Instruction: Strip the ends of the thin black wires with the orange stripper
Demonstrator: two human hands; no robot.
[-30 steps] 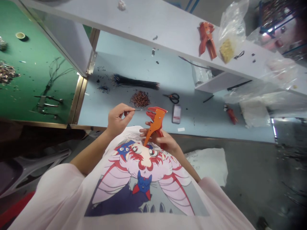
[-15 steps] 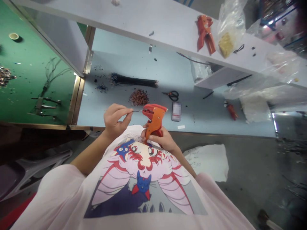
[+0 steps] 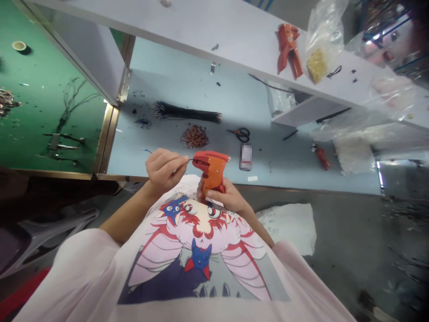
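Note:
Close to the bench's front edge, my left hand (image 3: 166,169) pinches a thin black wire (image 3: 191,159). One end of the wire enters the jaws of an orange and red wire stripper (image 3: 214,170); its other end pokes out past my knuckles with a blue tip. Wrapped round the stripper's handles is my right hand (image 3: 223,194). How tightly the jaws sit on the wire cannot be made out. Behind the tool lie a pile of small copper-coloured pieces (image 3: 195,136) and a long bundle of black wires (image 3: 187,112).
Black-handled scissors (image 3: 241,134) and a dark rectangular object (image 3: 246,157) lie right of the stripper. A raised white shelf (image 3: 234,53) spans the back, bearing another red stripper (image 3: 288,51) and a plastic bag (image 3: 323,40). A green mat (image 3: 33,134) is at left.
The wire's end has gone into the stripper's jaws. The handles are squeezed closer together, and the tool has shifted slightly left. A blue-tipped wire end now shows behind my left hand.

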